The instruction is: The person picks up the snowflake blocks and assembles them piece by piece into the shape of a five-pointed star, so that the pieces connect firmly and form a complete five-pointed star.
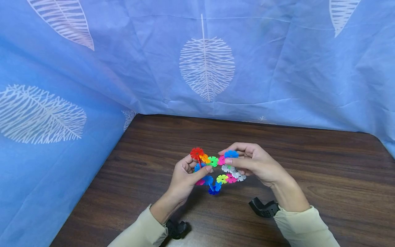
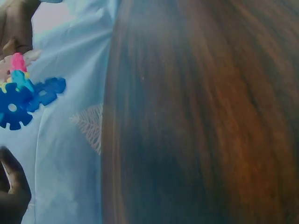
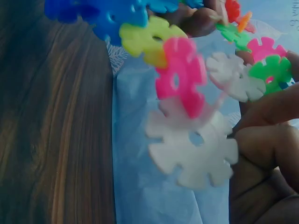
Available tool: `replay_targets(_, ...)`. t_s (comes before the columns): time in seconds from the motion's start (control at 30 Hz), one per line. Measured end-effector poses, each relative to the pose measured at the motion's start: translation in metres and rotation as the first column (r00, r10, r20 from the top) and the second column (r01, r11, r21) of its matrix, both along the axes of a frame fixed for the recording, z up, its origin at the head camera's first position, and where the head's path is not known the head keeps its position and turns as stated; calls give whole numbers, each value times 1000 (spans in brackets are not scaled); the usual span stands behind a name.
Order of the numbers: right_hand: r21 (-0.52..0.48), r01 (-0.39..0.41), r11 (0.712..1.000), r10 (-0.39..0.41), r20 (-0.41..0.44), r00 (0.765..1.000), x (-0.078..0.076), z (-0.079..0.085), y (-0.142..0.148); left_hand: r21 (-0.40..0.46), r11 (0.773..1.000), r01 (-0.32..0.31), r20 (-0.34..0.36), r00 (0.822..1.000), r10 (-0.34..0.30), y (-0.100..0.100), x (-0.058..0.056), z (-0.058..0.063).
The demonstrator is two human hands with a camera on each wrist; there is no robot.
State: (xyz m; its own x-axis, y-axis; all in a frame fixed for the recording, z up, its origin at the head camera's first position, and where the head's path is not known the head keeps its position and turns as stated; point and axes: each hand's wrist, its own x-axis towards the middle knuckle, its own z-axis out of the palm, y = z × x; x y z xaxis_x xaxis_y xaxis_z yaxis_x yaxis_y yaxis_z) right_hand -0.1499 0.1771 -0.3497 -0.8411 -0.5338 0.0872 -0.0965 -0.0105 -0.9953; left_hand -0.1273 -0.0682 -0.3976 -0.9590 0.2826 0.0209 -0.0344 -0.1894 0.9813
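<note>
A chain of interlocking plastic snowflake discs (image 1: 222,179) is held up over the table, curved into a ring. My left hand (image 1: 182,180) pinches its left side, thumb over the blue discs, with a red disc (image 1: 196,153) standing above the fingers. Thumb and fingers of my right hand (image 1: 262,163) pinch the upper right part, at a blue disc (image 1: 231,154) and a pink one. White discs (image 3: 173,154) hang below the right fingers, joined to a pink disc (image 3: 187,70). Dark blue discs (image 2: 21,116) show at the ring's near end in the left wrist view.
Under the hands is a dark wood-grain table (image 1: 139,154). Blue cloth (image 1: 148,68) with white leaf prints hangs behind it and along its left side. A black wrist mount (image 1: 263,207) sits at the right cuff, another mount (image 1: 177,229) at the left.
</note>
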Motion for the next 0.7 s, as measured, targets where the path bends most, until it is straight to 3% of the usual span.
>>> replay_targets(0.13, 5, 12, 1000, -12, 3, 1000, 0, 0, 2, 19, 999, -37, -6, 999, 37, 2, 1, -2)
replay_targets(0.37, -8, -9, 1000, 9, 11, 1000, 1, 2, 3, -5, 998, 65, -71, 995, -65, -9, -3, 1)
replay_targets(0.7, 5, -51, 999, 51, 14, 999, 2, 1, 0, -233, 970, 66, -224, 967, -119, -15, -7, 10)
